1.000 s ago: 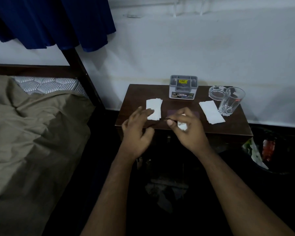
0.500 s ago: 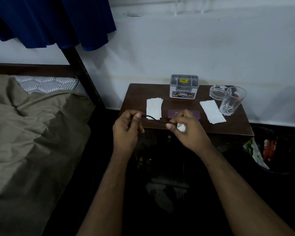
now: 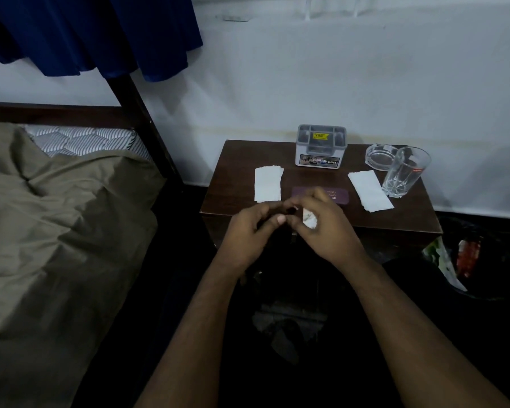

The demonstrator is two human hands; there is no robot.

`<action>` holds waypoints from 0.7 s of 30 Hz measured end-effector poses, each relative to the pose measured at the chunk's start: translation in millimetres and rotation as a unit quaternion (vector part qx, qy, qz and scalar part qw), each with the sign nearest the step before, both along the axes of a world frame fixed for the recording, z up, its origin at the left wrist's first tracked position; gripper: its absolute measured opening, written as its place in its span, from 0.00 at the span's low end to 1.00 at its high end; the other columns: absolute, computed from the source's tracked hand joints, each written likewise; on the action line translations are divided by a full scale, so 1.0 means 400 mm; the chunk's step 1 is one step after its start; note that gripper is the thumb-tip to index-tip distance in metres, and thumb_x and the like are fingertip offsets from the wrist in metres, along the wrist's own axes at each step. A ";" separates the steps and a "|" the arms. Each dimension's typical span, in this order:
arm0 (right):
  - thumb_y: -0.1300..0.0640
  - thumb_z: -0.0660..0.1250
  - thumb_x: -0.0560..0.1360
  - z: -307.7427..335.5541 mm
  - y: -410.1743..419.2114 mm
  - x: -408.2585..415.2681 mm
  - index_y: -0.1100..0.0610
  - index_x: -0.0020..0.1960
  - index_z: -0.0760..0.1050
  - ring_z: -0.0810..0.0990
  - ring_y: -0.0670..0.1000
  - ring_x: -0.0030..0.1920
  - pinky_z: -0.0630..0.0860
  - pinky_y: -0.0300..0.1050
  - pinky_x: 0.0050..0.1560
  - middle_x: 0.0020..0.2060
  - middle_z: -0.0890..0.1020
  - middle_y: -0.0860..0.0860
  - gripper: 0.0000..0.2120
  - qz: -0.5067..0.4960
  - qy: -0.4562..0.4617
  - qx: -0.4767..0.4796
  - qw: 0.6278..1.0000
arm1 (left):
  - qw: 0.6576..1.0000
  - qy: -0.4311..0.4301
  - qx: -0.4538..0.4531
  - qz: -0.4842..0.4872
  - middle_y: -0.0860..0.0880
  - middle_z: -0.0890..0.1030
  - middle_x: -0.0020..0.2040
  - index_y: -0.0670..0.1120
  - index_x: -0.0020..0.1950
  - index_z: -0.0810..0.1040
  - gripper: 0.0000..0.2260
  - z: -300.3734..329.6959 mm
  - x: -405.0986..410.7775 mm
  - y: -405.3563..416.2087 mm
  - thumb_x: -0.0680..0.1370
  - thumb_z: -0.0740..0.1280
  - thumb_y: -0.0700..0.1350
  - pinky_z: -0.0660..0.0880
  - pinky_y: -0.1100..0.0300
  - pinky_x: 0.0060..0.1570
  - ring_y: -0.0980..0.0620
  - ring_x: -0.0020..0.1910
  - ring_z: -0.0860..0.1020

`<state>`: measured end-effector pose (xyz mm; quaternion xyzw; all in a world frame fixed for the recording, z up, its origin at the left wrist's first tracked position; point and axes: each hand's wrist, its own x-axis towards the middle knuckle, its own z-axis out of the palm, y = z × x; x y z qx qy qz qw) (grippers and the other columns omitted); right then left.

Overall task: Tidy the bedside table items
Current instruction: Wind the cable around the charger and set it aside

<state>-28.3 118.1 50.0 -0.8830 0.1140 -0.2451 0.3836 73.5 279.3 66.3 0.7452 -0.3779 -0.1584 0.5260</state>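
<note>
Dim bedside, dark wooden table [image 3: 236,184] by the bed [image 3: 56,219]. Left hand [image 3: 248,234] curled, pinching a thin dark cord [image 3: 290,211] at the front edge; touching it, right hand [image 3: 324,225] grips a small white item [image 3: 309,219]; 2 white papers flank them.

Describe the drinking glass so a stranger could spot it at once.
Find the dark wooden bedside table against the white wall. At its back right corner stands the drinking glass, clear and upright, just in front of a low glass ashtray and beside a white paper strip. It is the tallest clear item there.
</note>
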 end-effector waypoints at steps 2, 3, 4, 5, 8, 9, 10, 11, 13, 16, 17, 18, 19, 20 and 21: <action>0.54 0.75 0.75 0.003 -0.003 0.000 0.46 0.66 0.70 0.80 0.41 0.52 0.77 0.37 0.52 0.51 0.78 0.44 0.24 -0.026 0.004 0.094 0.995 | 1.000 -0.019 0.000 0.024 0.52 0.87 0.51 0.44 0.59 0.85 0.09 0.000 0.009 0.004 0.82 0.68 0.40 0.79 0.56 0.56 0.57 0.51 0.84; 0.54 0.74 0.75 0.007 -0.001 0.002 0.46 0.67 0.67 0.82 0.44 0.50 0.78 0.38 0.48 0.51 0.79 0.46 0.25 -0.040 -0.004 0.151 0.988 | 0.999 -0.023 0.004 0.032 0.53 0.87 0.46 0.45 0.57 0.85 0.08 -0.003 0.010 0.005 0.82 0.67 0.41 0.78 0.57 0.50 0.59 0.46 0.83; 0.54 0.74 0.75 0.012 0.002 0.004 0.47 0.66 0.66 0.84 0.47 0.47 0.80 0.40 0.42 0.51 0.81 0.49 0.24 -0.053 -0.025 0.218 0.974 | 0.999 -0.023 0.009 0.039 0.55 0.85 0.41 0.45 0.55 0.85 0.07 -0.006 0.011 0.006 0.82 0.67 0.41 0.77 0.58 0.45 0.59 0.40 0.80; 0.52 0.73 0.76 0.017 0.001 0.006 0.48 0.65 0.65 0.86 0.51 0.45 0.81 0.42 0.37 0.52 0.82 0.53 0.23 -0.068 -0.053 0.299 0.951 | 0.999 -0.018 0.011 0.048 0.57 0.83 0.37 0.45 0.54 0.85 0.07 -0.008 0.010 0.005 0.82 0.66 0.41 0.75 0.59 0.42 0.60 0.37 0.78; 0.43 0.72 0.76 0.024 -0.022 0.008 0.55 0.64 0.65 0.88 0.62 0.39 0.81 0.49 0.30 0.44 0.86 0.59 0.25 -0.114 -0.074 0.503 0.853 | 0.996 0.032 -0.029 0.083 0.56 0.84 0.38 0.43 0.52 0.85 0.07 -0.003 0.005 -0.006 0.83 0.67 0.41 0.75 0.60 0.45 0.60 0.40 0.79; 0.41 0.71 0.77 0.021 -0.033 0.006 0.59 0.64 0.66 0.87 0.62 0.36 0.80 0.49 0.29 0.39 0.86 0.59 0.28 -0.130 -0.058 0.534 0.833 | 0.994 0.049 -0.049 0.087 0.51 0.86 0.41 0.42 0.50 0.85 0.07 0.000 0.002 -0.011 0.82 0.68 0.41 0.76 0.57 0.47 0.57 0.42 0.81; 0.41 0.69 0.77 0.017 -0.041 0.004 0.63 0.64 0.68 0.87 0.61 0.33 0.80 0.47 0.28 0.36 0.85 0.59 0.30 -0.142 -0.036 0.552 0.821 | 0.992 0.065 -0.068 0.085 0.44 0.86 0.42 0.40 0.49 0.85 0.07 0.003 -0.002 -0.015 0.82 0.69 0.42 0.76 0.55 0.48 0.53 0.43 0.81; 0.39 0.68 0.77 0.011 -0.046 0.002 0.65 0.62 0.71 0.86 0.59 0.31 0.79 0.46 0.27 0.34 0.85 0.59 0.30 -0.150 -0.015 0.562 0.813 | 0.991 0.077 -0.081 0.078 0.38 0.84 0.42 0.39 0.47 0.84 0.08 0.004 -0.006 -0.019 0.81 0.70 0.43 0.75 0.54 0.46 0.50 0.42 0.79; 0.36 0.67 0.76 0.005 -0.051 0.003 0.65 0.57 0.75 0.84 0.56 0.29 0.77 0.45 0.25 0.34 0.84 0.58 0.31 -0.153 -0.003 0.578 0.802 | 0.991 0.087 -0.081 0.065 0.37 0.79 0.34 0.39 0.44 0.84 0.09 -0.002 -0.009 -0.025 0.79 0.73 0.45 0.70 0.57 0.40 0.50 0.36 0.74; 0.30 0.69 0.69 0.008 -0.046 0.005 0.60 0.57 0.72 0.83 0.54 0.28 0.77 0.44 0.25 0.37 0.83 0.57 0.35 -0.160 -0.005 0.559 0.813 | 0.995 0.071 -0.058 0.050 0.56 0.80 0.33 0.41 0.47 0.87 0.06 -0.005 -0.010 -0.028 0.80 0.71 0.41 0.71 0.64 0.40 0.60 0.35 0.76; 0.28 0.69 0.66 0.010 -0.042 0.005 0.58 0.59 0.71 0.83 0.54 0.28 0.77 0.45 0.25 0.39 0.83 0.57 0.38 -0.160 0.005 0.543 0.824 | 0.995 0.070 -0.053 0.036 0.54 0.85 0.38 0.41 0.50 0.87 0.07 -0.005 -0.009 -0.030 0.81 0.70 0.41 0.73 0.64 0.44 0.59 0.40 0.80; 0.26 0.69 0.65 0.012 -0.036 0.004 0.57 0.60 0.70 0.83 0.54 0.28 0.77 0.45 0.26 0.40 0.83 0.56 0.40 -0.158 0.013 0.529 0.834 | 0.996 0.069 -0.049 0.015 0.47 0.87 0.43 0.41 0.52 0.87 0.08 -0.007 -0.008 -0.031 0.82 0.69 0.42 0.74 0.62 0.48 0.55 0.45 0.82; 0.24 0.68 0.64 0.015 -0.031 0.003 0.56 0.59 0.70 0.83 0.53 0.28 0.77 0.44 0.26 0.40 0.84 0.55 0.40 -0.156 0.017 0.517 0.841 | 0.997 0.067 -0.049 -0.010 0.41 0.87 0.46 0.40 0.53 0.86 0.09 -0.008 -0.010 -0.031 0.82 0.69 0.44 0.74 0.59 0.49 0.52 0.47 0.82; 0.23 0.66 0.64 0.018 -0.027 0.002 0.55 0.58 0.71 0.83 0.53 0.27 0.76 0.43 0.25 0.38 0.84 0.54 0.39 -0.157 0.014 0.508 0.847 | 0.996 0.069 -0.050 -0.033 0.39 0.86 0.47 0.40 0.53 0.85 0.10 -0.009 -0.012 -0.031 0.82 0.68 0.45 0.74 0.59 0.49 0.52 0.47 0.81; 0.22 0.65 0.65 0.022 -0.025 0.001 0.54 0.55 0.73 0.82 0.52 0.26 0.75 0.42 0.24 0.34 0.85 0.52 0.37 -0.163 0.010 0.499 0.851 | 0.995 0.071 -0.050 -0.049 0.42 0.86 0.47 0.40 0.54 0.84 0.11 -0.012 -0.016 -0.033 0.83 0.67 0.46 0.74 0.61 0.49 0.54 0.47 0.80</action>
